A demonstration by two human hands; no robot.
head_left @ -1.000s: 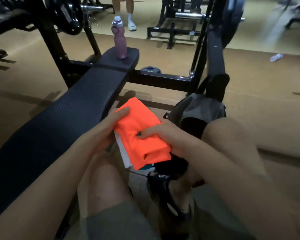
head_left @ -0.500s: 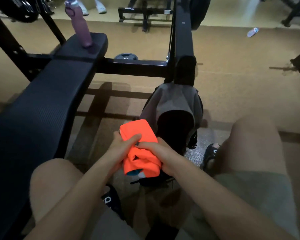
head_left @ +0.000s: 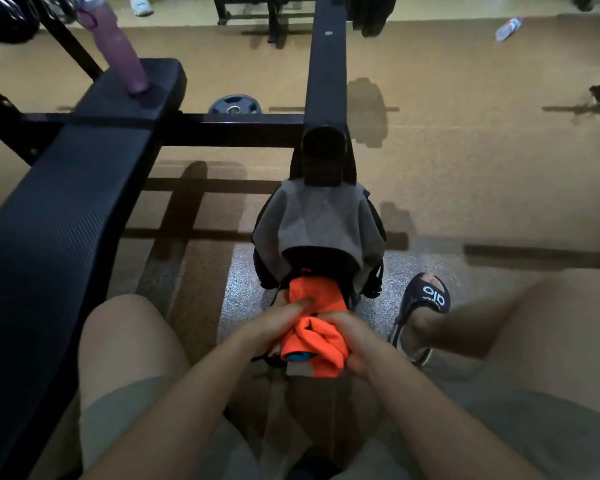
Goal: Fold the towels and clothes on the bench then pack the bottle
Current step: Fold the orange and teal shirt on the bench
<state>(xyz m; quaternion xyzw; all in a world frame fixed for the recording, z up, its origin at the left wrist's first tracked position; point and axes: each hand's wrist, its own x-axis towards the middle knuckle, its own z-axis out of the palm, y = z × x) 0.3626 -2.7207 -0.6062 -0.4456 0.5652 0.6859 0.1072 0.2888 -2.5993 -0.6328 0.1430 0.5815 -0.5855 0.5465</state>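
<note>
Packing stage: folded orange bundle gripped by curled left hand and right hand, entering grey bag mouth on floor; purple bottle upright on bench, unpacked.

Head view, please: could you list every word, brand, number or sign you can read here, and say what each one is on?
"alo": white letters on the strap of the dark sandal, seen upside down, slightly blurred.
The weight plate on the floor: any marking is too small to read.
The purple bottle on the bench: no readable label.
</note>
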